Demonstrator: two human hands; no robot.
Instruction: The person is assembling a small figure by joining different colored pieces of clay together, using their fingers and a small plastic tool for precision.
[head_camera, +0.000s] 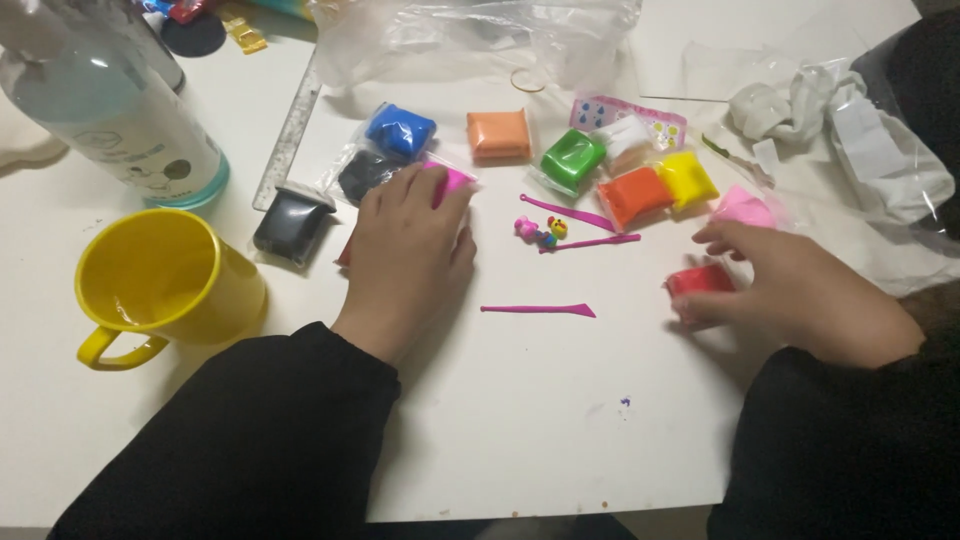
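My left hand (405, 255) lies palm down over a bright pink clay packet (452, 178), with a bit of red showing under its left edge. My right hand (800, 290) grips a red clay packet (700, 281) between thumb and fingers, beside a light pink packet (745, 207). Between the hands lie three thin magenta modelling tools (540, 310) (570, 213) (592, 242) and a tiny multicoloured clay figure (543, 232). Further back sit blue (400, 130), orange (498, 135), green (572, 157), red-orange (634, 194), yellow (687, 178), white (624, 139) and black (292, 222) packets.
A yellow mug (160, 285) stands at the left with a clear bottle (115, 110) behind it. A metal ruler (290, 130) lies near the blue packet. Crumpled plastic bags (470, 40) fill the back, and white wrappers (850, 130) are piled at the right.
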